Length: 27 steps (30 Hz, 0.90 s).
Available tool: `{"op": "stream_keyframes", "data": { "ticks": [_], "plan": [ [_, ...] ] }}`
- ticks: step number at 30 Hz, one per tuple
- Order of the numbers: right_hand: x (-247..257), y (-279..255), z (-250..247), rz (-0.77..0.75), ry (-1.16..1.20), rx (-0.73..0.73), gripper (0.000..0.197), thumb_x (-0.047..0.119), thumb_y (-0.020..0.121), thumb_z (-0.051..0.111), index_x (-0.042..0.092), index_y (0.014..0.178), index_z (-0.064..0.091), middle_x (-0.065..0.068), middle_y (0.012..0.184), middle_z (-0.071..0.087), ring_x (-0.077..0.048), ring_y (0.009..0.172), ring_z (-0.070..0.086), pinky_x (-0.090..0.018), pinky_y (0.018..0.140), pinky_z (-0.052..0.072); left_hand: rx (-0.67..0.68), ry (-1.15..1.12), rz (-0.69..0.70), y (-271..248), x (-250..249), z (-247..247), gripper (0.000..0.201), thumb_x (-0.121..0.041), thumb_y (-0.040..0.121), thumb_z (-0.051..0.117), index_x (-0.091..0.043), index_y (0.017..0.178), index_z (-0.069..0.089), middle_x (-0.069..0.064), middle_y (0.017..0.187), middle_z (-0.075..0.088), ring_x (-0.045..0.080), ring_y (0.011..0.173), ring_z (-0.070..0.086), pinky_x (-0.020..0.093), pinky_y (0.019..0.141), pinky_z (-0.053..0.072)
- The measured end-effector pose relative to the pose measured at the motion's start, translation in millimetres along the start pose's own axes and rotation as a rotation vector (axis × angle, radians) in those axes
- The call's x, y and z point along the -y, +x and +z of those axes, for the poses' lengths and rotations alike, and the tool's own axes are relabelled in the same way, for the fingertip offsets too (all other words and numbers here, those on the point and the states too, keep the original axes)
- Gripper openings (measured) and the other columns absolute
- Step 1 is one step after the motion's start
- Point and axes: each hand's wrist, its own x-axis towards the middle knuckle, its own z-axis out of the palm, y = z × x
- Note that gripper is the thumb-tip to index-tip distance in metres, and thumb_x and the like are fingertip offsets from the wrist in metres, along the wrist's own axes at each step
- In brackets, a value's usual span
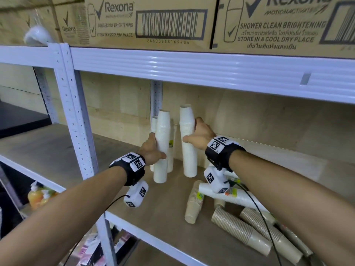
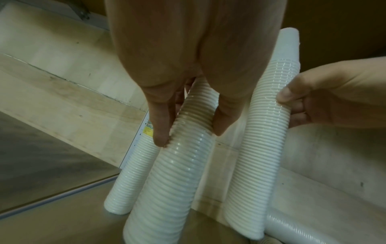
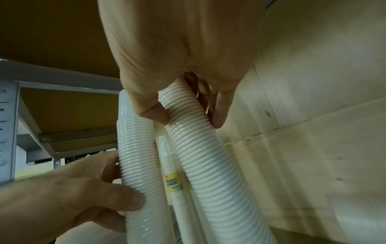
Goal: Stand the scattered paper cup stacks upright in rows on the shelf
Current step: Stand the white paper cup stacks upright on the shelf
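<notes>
My left hand (image 1: 151, 148) and right hand (image 1: 199, 135) each grip a tall white paper cup stack (image 1: 162, 146) upright at the shelf (image 1: 134, 189) back; brown ribbed cup stacks (image 1: 232, 225) are left lying at front right.

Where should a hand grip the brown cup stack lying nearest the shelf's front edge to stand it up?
Probably around the ribbed middle of the brown cup stack, from above, fingers wrapped across its width. It lies flat on the shelf with its top side clear. Beside it lies another brown stack, so a side approach looks cramped.
</notes>
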Motion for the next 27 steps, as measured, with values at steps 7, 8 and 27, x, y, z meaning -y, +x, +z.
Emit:
{"op": "stream_keyframes", "data": {
  "ticks": [7,8,27],
  "plan": [
    [-9.6,-12.5,36.9,0.085,0.096,0.065,0.058,0.017,0.070,0.077,0.013,0.118,0.043,-0.004,0.109,0.058,-0.023,0.095,0.059,-0.034,0.075,0.049,0.064,-0.057,-0.003,-9.3,16.0,8.7,0.079,-0.004,0.076,0.078,-0.014,0.137,0.029,0.000,0.112,0.053,0.025,0.110,0.055,0.045,0.095,0.050],
    [-12.1,-14.2,41.6,0.099,0.100,0.074,0.059,0.017,0.070,0.077,0.013,0.118,0.043,-0.003,0.109,0.058,-0.023,0.096,0.059,-0.034,0.075,0.049,0.073,-0.059,0.003,-11.0,18.2,10.8,0.084,-0.003,0.075,0.078,-0.015,0.141,0.027,-0.001,0.113,0.053,0.025,0.112,0.054,0.044,0.096,0.050],
    [-15.2,-12.4,45.9,0.075,0.122,0.117,0.062,0.026,0.073,0.078,0.020,0.125,0.045,0.003,0.116,0.057,-0.018,0.102,0.058,-0.033,0.080,0.049,0.105,-0.096,0.049,-11.8,12.8,6.3,0.084,-0.018,0.074,0.083,-0.020,0.141,0.033,0.002,0.126,0.057,0.024,0.115,0.057,0.046,0.098,0.049]
  ]
}}
